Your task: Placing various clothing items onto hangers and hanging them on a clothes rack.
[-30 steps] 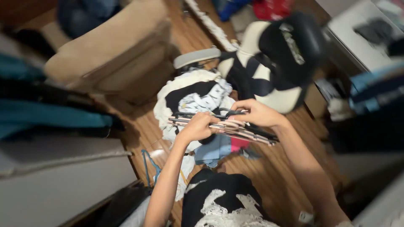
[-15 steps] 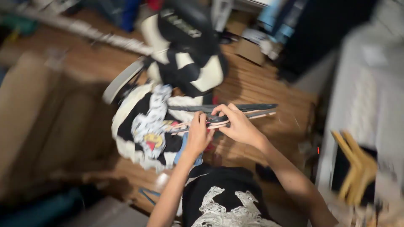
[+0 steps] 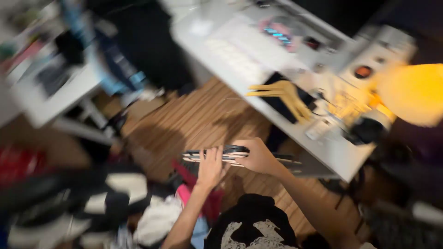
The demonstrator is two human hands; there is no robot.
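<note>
Both my hands hold a flat bundle of several thin clothes hangers, black and pale pink, level in front of me. My left hand grips the bundle from below at its left half. My right hand is closed over its middle, near the black hooks. Beneath the hands lies wooden floor and, to the lower left, a pile of clothes in white, pink and red. The picture is blurred by motion.
A white desk runs across the upper right, with a keyboard, small devices and yellow wooden hangers at its edge. A glowing orange lamp is at far right. A black-and-white chair lies at lower left.
My view has swung to the right, from the chair and clothes pile toward the white desk. Both hands keep hold of the hanger bundle and have carried it along.
</note>
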